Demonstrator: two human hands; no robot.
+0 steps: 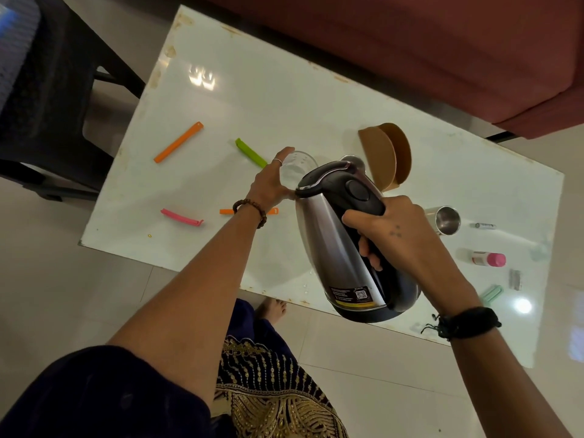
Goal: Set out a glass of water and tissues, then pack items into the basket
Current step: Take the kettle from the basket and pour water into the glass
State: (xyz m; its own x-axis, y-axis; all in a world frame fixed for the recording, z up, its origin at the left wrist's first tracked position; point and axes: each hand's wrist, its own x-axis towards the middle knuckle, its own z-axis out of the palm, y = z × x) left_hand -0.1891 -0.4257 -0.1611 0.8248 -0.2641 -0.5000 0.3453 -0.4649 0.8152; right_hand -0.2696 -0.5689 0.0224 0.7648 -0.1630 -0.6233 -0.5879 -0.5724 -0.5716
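Note:
A clear drinking glass (298,167) stands near the middle of the white table (240,109). My left hand (271,183) holds the glass from its left side, fingers curled round it. My right hand (392,235) grips the black handle of a steel electric kettle (335,235). The kettle is tilted forward with its spout end right at the glass rim. I cannot see any water stream; the kettle's lid hides the spout. A brown two-walled holder (387,156) stands just right of the glass.
Bag clips lie on the table: orange (178,142), green (251,152), pink (181,216), another orange one (227,212) under my left wrist. At the right are a steel cup (445,220), a pink-capped bottle (485,259), a small tube (483,226). A dark chair (47,99) stands left, a red sofa (442,58) behind.

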